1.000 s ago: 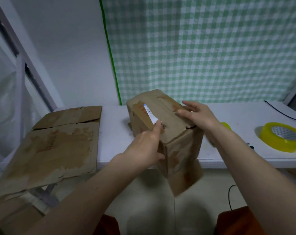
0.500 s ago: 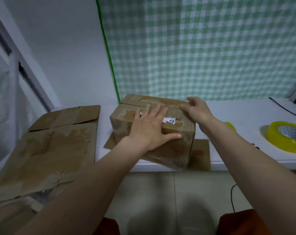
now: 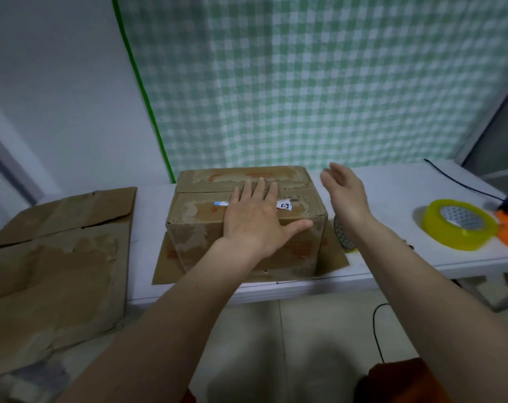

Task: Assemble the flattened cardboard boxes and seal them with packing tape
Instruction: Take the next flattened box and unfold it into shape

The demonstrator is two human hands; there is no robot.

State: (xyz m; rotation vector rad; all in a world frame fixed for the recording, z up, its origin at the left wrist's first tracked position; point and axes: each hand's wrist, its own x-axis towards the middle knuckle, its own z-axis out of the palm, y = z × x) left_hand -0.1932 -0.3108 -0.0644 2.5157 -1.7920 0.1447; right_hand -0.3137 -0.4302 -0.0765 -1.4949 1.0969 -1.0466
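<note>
Head view: the assembled cardboard box (image 3: 244, 219) stands on the white table (image 3: 392, 193), near the front edge, its top flaps folded shut along a centre seam that shows no tape. The left hand (image 3: 257, 222) lies flat on the box's top, fingers straight and spread, pressing the flaps down without gripping. The right hand (image 3: 344, 193) hovers just right of the box, relaxed and holding nothing. Right of the box, well apart, lies a yellow roll of packing tape (image 3: 457, 228); a second roll (image 3: 344, 235) peeks out right beside the box, mostly hidden by the right forearm. Left of the box, a flattened cardboard box (image 3: 58, 257) overhangs the table's edge.

The box looks empty, so probably light and easily shoved. Its worn, scuffed board will likely buckle under a hard squeeze. Best steadied by a flat palm over the seam, or lifted by opposite side walls.
</note>
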